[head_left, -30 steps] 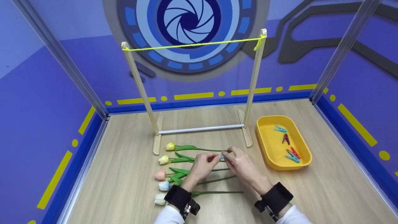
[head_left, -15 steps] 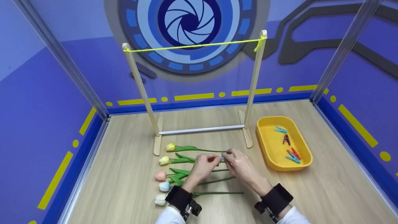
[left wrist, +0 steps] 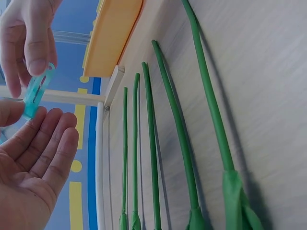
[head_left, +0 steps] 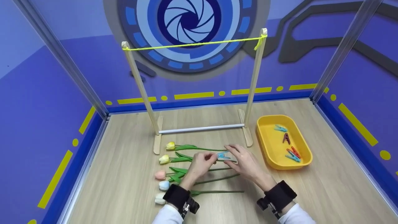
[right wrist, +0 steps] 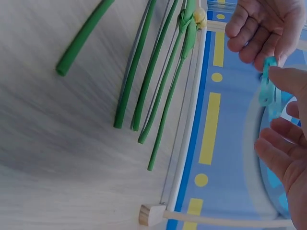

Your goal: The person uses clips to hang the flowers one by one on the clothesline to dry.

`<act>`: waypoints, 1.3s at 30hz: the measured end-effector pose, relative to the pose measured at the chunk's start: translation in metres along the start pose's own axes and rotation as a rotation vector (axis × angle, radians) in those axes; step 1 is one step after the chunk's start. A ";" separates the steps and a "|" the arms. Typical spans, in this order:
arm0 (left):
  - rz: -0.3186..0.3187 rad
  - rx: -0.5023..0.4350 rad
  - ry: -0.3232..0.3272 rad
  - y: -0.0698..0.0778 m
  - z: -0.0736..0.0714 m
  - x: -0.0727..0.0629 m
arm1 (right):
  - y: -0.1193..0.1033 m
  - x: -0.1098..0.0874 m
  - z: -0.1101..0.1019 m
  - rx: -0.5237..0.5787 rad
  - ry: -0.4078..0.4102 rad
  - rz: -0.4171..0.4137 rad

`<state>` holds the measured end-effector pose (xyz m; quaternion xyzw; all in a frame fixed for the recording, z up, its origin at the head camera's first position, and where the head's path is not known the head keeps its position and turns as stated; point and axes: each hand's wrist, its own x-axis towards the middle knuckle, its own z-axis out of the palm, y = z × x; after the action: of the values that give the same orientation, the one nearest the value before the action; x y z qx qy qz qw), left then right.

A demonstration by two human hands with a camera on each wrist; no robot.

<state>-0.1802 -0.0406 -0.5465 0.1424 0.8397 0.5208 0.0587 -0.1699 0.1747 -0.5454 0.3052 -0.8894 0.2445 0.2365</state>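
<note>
A light-blue clothespin (head_left: pixel 222 155) is held above the tulip stems, its two legs spread toward the right. My left hand (head_left: pixel 201 165) pinches one end between thumb and finger; in the left wrist view its other fingers (left wrist: pixel 60 139) are extended. Around the opposite end my right hand (head_left: pixel 244 161) has thumb and forefinger spread apart. The right thumb overlaps the clothespin (right wrist: pixel 269 86) in the right wrist view; whether it touches is unclear. Beneath lie several tulips in a column, among them a yellow tulip (head_left: pixel 170 146), a pink tulip (head_left: pixel 160 175) and a white tulip (head_left: pixel 160 198).
Behind the tulips stands a wooden frame (head_left: pixel 255 77) with a yellow string (head_left: pixel 192 44) tied across its top and a white rod (head_left: pixel 202 129) low down. To the right, a yellow tub (head_left: pixel 262 146) holds several clothespins (head_left: pixel 286 138). Blue printed walls enclose the table.
My right thumb and forefinger have spread apart, leaving more of the clothespin showing. My left hand still pinches it and has barely shifted. The tulips and tub stay put.
</note>
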 end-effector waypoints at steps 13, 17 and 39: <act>0.026 -0.019 -0.063 -0.004 -0.006 0.002 | 0.013 -0.006 0.011 0.120 0.010 0.033; -0.001 -0.041 -0.082 -0.003 -0.008 0.002 | 0.013 -0.006 0.013 0.154 0.065 0.000; -0.068 -0.170 -0.111 -0.015 0.000 0.002 | 0.013 -0.013 0.021 0.211 0.147 -0.022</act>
<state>-0.1851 -0.0467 -0.5600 0.1369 0.7923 0.5790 0.1347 -0.1747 0.1774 -0.5726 0.3195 -0.8355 0.3560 0.2704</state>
